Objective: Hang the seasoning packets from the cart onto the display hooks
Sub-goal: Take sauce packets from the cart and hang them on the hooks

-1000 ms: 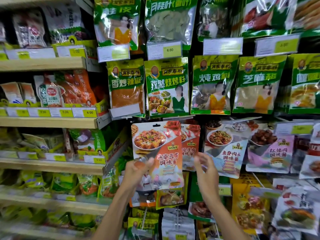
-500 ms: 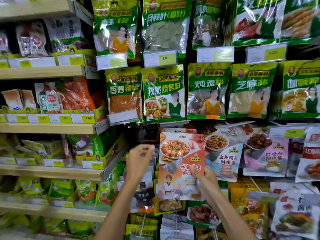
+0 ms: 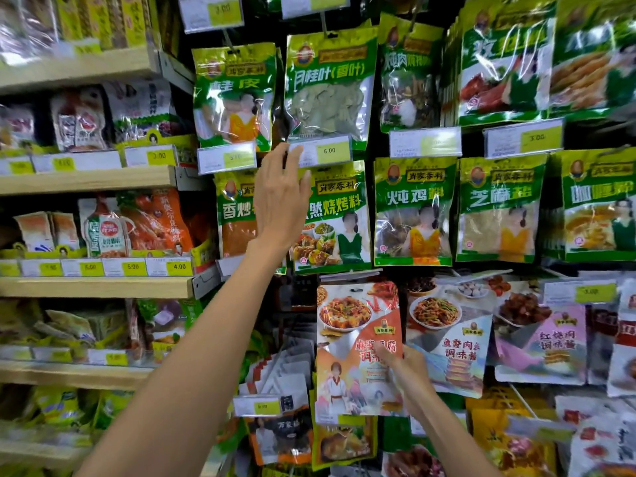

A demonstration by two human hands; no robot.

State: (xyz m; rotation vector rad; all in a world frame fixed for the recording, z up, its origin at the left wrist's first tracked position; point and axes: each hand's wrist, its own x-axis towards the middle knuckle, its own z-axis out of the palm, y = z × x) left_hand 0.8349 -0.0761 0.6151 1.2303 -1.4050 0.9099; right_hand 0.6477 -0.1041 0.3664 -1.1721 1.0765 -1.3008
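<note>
A: Closest in, what crowds the lower edge?

B: At six o'clock hang blurred dark and orange pouches [image 3: 280, 438], with a small yellow price tag [image 3: 262, 406] just above them. At nine o'clock wooden shelves [image 3: 93, 287] carry bagged goods behind a strip of price labels.

A: And the packet being hung?

B: The orange seasoning packet [image 3: 358, 349] sits just below centre, around five o'clock, upright, its top slot near the hook rail. The right hand [image 3: 407, 376] holds it from the right — thumb pressed on the printed face, the other fingers hidden behind, so the grip is pinched on the packet's right edge. Touching its right side hangs a pale fish-flavour sauce packet [image 3: 451, 339].

A: The other hand?

B: The left hand [image 3: 280, 197] is raised at centre, fingers loosely spread and holding nothing. Its fingertips [image 3: 292, 151] meet the lower left corner of the 6.00 price tag [image 3: 323, 151]. The hand and forearm cover part of the chilli powder packet [image 3: 234, 215] and the left edge of the cumin barbecue packet [image 3: 335, 222].

A: Farthest back?

B: At twelve o'clock, the bay leaf packet [image 3: 328, 87] — beside it the cinnamon bark packet [image 3: 234, 94], both on hooks.
</note>
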